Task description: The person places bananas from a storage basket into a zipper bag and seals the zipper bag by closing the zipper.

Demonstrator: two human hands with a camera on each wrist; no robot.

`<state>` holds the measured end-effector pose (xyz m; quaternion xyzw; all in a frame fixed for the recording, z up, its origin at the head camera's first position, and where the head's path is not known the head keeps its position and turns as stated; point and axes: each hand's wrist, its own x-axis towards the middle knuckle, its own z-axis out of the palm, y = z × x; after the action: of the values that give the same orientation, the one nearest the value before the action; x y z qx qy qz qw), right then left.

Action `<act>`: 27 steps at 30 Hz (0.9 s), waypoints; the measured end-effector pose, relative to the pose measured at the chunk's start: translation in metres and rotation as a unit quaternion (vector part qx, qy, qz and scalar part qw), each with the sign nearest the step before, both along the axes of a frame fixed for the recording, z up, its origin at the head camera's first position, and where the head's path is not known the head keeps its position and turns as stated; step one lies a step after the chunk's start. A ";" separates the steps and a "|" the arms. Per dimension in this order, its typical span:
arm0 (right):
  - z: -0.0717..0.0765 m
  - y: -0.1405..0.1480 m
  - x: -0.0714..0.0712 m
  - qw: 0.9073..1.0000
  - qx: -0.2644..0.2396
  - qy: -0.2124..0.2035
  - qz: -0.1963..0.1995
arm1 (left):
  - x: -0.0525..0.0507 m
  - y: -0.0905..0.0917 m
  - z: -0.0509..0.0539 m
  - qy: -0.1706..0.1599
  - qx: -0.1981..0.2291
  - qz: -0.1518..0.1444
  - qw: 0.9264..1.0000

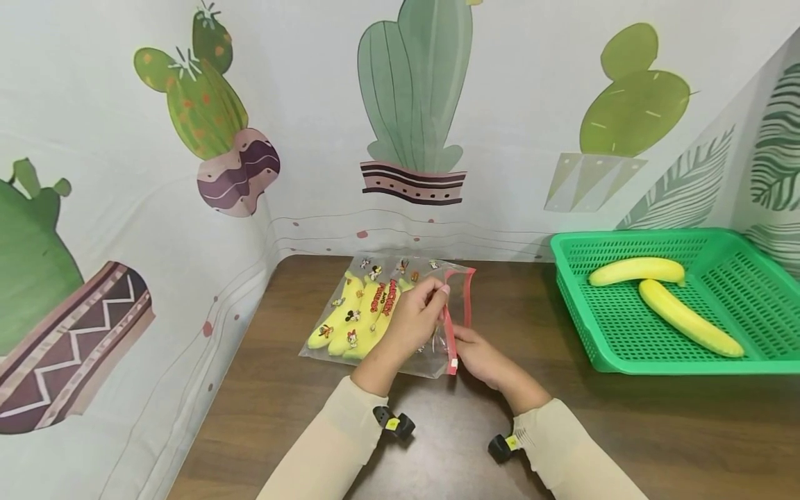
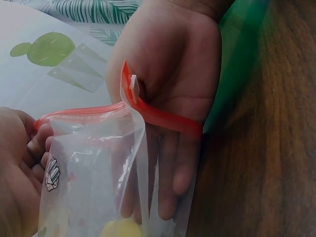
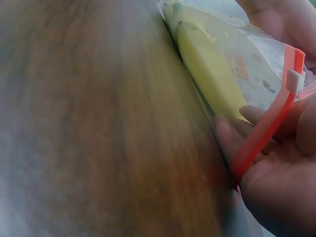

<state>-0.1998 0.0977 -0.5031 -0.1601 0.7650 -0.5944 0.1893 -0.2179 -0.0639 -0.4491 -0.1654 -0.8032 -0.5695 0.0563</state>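
Observation:
A clear printed zip bag (image 1: 390, 262) with a red edge (image 1: 467, 298) lies on the table, with yellow bananas (image 1: 337, 319) inside. My left hand (image 1: 409, 321) pinches the red edge between thumb and fingers, also visible in the left wrist view (image 2: 17, 173). At the bag's parted mouth is my right hand (image 1: 490, 362), palm up in the left wrist view, its extended fingers showing through the plastic past the red edge; whether they are inside or underneath I cannot tell. A white slider (image 3: 295, 81) sits at the near corner of the mouth.
A green basket (image 1: 578, 330) stands at the right on the brown table (image 1: 250, 417). Two bananas lie in it, one (image 1: 637, 271) near the back and one (image 1: 690, 319) slanting toward the front right. A cactus-printed cloth (image 1: 312, 104) hangs behind the table.

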 end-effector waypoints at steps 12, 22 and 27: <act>-0.002 0.005 -0.001 0.999 -0.012 0.015 0.028 | 0.000 -0.001 0.000 -0.003 0.005 0.002 1.000; 0.001 0.005 0.000 0.999 -0.019 0.031 0.022 | 0.000 -0.002 0.001 0.002 0.000 0.012 1.000; 0.003 0.006 0.001 0.999 -0.031 0.028 0.017 | -0.001 -0.002 0.002 0.008 -0.004 0.014 1.000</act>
<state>-0.1987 0.1033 -0.5003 -0.1954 0.7484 -0.6098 0.1727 -0.2192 -0.0661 -0.4473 -0.1589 -0.8072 -0.5641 0.0703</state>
